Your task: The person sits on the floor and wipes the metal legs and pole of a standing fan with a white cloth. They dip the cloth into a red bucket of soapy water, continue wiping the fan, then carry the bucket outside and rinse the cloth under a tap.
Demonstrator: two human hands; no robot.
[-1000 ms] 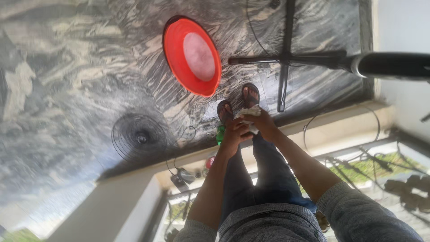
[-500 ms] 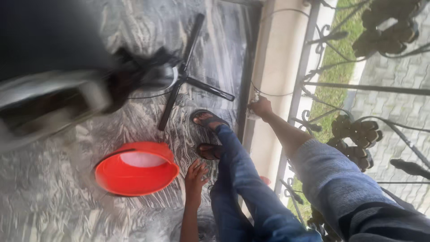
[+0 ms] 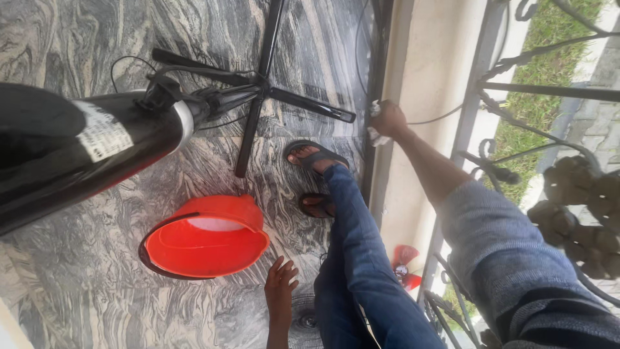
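The white cloth (image 3: 376, 134) sits bunched in the right hand (image 3: 389, 118), which now presses it against the edge of the cream ledge (image 3: 420, 97) a little higher in view than half a second ago; a second ago both hands wrung it together over the feet. Only crumpled white folds show below the closed fingers, which grip it tightly. The left hand (image 3: 281, 284) hangs free with fingers spread and holds nothing, much as it did half a second ago, just beside the red bucket (image 3: 205, 238). That bucket stands on the grey marbled floor (image 3: 77, 258) with pale, foamy water in its bottom. The black fan stand (image 3: 255, 87) has swung closer, its pole filling the left side.
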